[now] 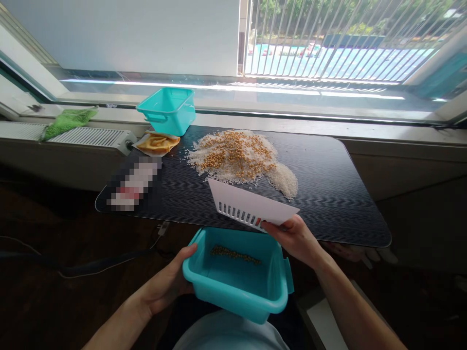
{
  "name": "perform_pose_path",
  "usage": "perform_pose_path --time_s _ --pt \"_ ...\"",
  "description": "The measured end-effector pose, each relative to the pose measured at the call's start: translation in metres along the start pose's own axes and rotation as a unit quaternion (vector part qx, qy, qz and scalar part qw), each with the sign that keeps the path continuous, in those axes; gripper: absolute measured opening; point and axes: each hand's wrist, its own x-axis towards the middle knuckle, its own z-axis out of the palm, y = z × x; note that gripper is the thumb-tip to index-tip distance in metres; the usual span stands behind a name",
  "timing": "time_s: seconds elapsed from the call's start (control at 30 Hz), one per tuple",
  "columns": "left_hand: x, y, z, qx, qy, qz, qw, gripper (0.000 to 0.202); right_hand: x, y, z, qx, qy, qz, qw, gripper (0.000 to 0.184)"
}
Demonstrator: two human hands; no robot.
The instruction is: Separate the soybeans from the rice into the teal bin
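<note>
My left hand (pixel 170 282) grips the left rim of a turquoise plastic bin (pixel 239 291), thumb on the edge and fingers underneath. The bin tilts at the table's front edge, above my lap. A strip of small yellowish beans (pixel 235 254) lies along its far inner side. In my right hand (pixel 295 238) is a flat white slotted scoop (pixel 251 201), pinched at its right end, its row of slots facing down above the bin's far rim. Just beyond it, a heap of white rice (pixel 284 181) mixed with yellow beans (pixel 237 148) spreads over the dark table.
The dark table (pixel 328 194) stands against a windowsill. At its back left are a second turquoise bin (pixel 168 112) and a folded yellow cloth (pixel 156 143); a blurred-out packet (pixel 134 187) lies nearer. A green cloth (pixel 71 121) drapes the radiator (pixel 105 138). A cable (pixel 153 243) hangs below.
</note>
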Motion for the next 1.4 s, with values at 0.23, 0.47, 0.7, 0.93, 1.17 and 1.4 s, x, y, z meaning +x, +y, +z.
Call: perform_pose_path --time_s 0.23,0.47,0.7,0.93,1.17,1.4 --pt "0.001 -0.001 -0.002 0.004 -0.019 0.009 1.000 0.069 -0.008 0.018 -0.025 -0.037 0.167 0.043 0.984 0.024" --pt "-0.004 0.001 -0.006 0.010 0.004 0.010 1.000 0.069 0.018 0.019 -0.015 -0.023 0.126 0.010 0.992 0.025" --pt "-0.009 0.001 -0.014 0.003 0.012 0.011 1.000 0.068 0.024 0.013 -0.008 -0.010 0.060 -0.004 0.998 0.026" --pt "-0.008 0.004 -0.017 -0.004 0.020 0.011 1.000 0.071 0.014 0.005 -0.006 0.000 0.020 0.008 1.000 0.030" --pt "-0.013 0.004 -0.021 -0.013 0.014 0.018 1.000 0.073 -0.001 -0.004 0.004 -0.035 -0.124 -0.020 0.991 0.021" --pt "-0.013 0.003 -0.020 -0.012 0.030 0.015 0.999 0.073 -0.006 -0.015 0.035 -0.107 -0.040 -0.096 0.989 0.025"
